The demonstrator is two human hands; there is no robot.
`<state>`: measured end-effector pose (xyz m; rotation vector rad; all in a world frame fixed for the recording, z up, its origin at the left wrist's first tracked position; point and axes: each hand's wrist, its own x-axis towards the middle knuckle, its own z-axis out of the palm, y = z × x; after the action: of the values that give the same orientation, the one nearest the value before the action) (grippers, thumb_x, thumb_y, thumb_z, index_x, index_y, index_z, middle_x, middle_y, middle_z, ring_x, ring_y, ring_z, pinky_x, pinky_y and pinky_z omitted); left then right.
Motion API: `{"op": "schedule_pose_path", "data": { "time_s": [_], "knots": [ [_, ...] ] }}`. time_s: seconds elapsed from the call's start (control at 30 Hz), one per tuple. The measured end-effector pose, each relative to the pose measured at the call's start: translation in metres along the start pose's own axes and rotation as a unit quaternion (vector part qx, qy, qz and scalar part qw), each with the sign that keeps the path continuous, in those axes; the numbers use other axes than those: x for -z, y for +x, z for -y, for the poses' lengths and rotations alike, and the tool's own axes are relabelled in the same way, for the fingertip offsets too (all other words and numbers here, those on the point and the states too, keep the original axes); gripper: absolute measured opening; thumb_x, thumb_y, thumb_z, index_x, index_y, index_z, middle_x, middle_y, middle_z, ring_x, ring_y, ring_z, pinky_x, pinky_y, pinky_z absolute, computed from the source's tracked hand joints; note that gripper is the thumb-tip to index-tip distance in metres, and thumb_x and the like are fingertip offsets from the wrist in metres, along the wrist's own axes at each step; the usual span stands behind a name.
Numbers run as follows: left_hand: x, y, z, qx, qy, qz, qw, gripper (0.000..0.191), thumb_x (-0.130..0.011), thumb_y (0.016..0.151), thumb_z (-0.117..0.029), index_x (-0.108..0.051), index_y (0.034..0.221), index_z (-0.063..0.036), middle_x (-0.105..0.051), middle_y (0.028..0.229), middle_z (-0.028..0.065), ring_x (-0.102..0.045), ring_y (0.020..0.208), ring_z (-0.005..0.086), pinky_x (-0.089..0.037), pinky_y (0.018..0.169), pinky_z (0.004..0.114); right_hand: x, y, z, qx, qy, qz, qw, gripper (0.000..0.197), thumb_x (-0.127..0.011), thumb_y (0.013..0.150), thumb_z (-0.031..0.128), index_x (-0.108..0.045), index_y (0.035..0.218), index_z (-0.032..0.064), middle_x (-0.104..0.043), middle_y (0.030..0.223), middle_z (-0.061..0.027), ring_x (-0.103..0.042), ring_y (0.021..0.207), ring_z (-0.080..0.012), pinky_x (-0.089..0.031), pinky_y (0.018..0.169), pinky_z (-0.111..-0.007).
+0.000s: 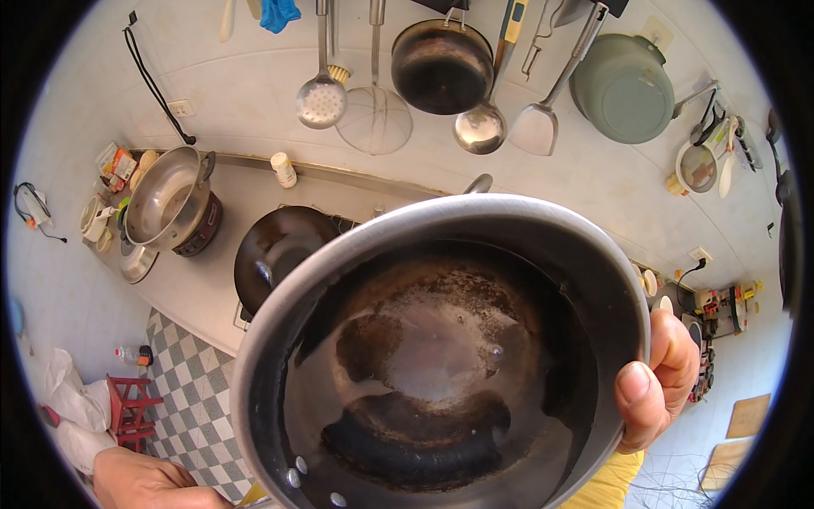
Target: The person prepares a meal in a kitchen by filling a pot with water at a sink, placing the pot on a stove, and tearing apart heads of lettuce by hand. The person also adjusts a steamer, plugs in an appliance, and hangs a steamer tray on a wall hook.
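A large metal pot [441,219] with a dark, scorched inside fills the middle of the view, close to the camera. Clear liquid [439,356] covers its stained bottom and reflects light. My right hand [661,375] grips the rim on the right, thumb over the wall and fingers behind it. At the lower left, my left hand [152,480] closes around the pot's handle, which is mostly cut off by the frame. Rivets [297,472] show inside the wall near that handle. Behind the pot, a dark wok [270,254] sits on the stove, partly hidden.
A steel pan [168,200] rests on an electric cooker [202,226] at the counter's left. A white bottle [283,170] stands by the wall. A skimmer [321,102], ladle [481,129], spatula [536,127] and green basin [626,89] hang above. A red stool [132,410] stands on the checkered floor.
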<state>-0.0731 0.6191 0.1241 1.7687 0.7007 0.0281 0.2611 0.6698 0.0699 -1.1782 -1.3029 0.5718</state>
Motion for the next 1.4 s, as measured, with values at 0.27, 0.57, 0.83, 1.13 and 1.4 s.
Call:
{"op": "schedule_pose_path", "data": {
  "time_s": [0.27,0.57,0.83,1.13,1.4],
  "knots": [
    [0.001,-0.001,0.0,-0.006,0.007,0.004,1.0,0.046,-0.069,0.067,-0.032,-0.05,0.087,0.0045,-0.044,0.058,0.0131,-0.045,0.048,0.0327,-0.036,0.048,0.037,-0.001,0.001,-0.002,0.016,0.033,0.015,0.999,0.046,-0.067,0.063,0.032,-0.026,0.056,0.0121,-0.033,0.059,0.0021,-0.031,0.059,-0.0095,-0.025,0.055,-0.023],
    [0.0,-0.003,0.002,-0.045,0.009,-0.013,0.999,0.048,-0.07,0.067,-0.028,-0.051,0.092,0.0081,-0.045,0.059,0.0131,-0.045,0.045,0.0309,-0.036,0.046,0.037,-0.002,0.001,0.002,0.006,0.028,0.015,0.999,0.048,-0.068,0.063,0.032,-0.025,0.056,0.0123,-0.032,0.059,0.0022,-0.031,0.059,-0.0092,-0.024,0.054,-0.023],
    [-0.002,0.0,0.006,-0.146,0.047,-0.016,0.988,0.045,-0.069,0.069,-0.025,-0.05,0.09,0.0106,-0.044,0.058,0.0125,-0.045,0.044,0.0295,-0.036,0.044,0.037,-0.004,0.001,0.0,0.018,0.027,0.007,0.999,0.049,-0.068,0.063,0.033,-0.024,0.057,0.0122,-0.03,0.06,0.0028,-0.029,0.058,-0.0088,-0.023,0.054,-0.023],
    [-0.002,-0.001,0.007,-0.075,-0.03,-0.01,0.997,0.045,-0.067,0.072,-0.023,-0.049,0.092,0.0122,-0.048,0.064,0.0159,-0.047,0.047,0.0293,-0.038,0.046,0.036,-0.004,0.0,0.001,0.022,0.03,-0.003,0.999,0.05,-0.068,0.063,0.034,-0.024,0.056,0.012,-0.03,0.06,0.003,-0.029,0.058,-0.0083,-0.022,0.054,-0.023],
    [-0.007,-0.007,0.016,-0.234,0.052,-0.025,0.971,0.046,-0.065,0.072,-0.014,-0.048,0.114,-0.0074,-0.05,0.085,0.0242,-0.049,0.052,0.0285,-0.04,0.046,0.037,-0.005,0.0,0.002,0.021,0.022,-0.004,1.0,0.049,-0.067,0.064,0.035,-0.025,0.057,0.0119,-0.03,0.06,0.0031,-0.03,0.058,-0.0084,-0.023,0.054,-0.023]
  ]
}}
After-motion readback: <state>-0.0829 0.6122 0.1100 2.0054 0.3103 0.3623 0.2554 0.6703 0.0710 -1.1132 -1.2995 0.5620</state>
